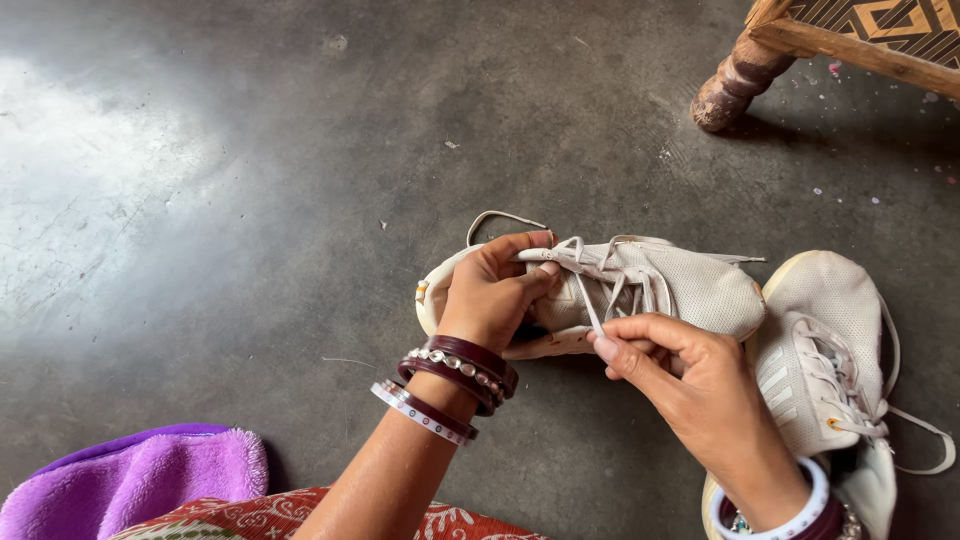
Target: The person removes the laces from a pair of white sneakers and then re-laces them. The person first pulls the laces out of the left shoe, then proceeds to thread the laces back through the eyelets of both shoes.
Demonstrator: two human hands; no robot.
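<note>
Off-white mesh sneaker (640,285) (scuffed, lying sideways): left hand (495,290) grips its collar, right hand (680,370) pinches its lace (590,312)

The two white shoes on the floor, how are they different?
The white mesh shoe being held lies on its side across the grey floor, gripped by the left hand, while the right hand pulls its lace. The other white shoe sits upright, untouched, its laces loose. Both are white lace-up sneakers.
</note>
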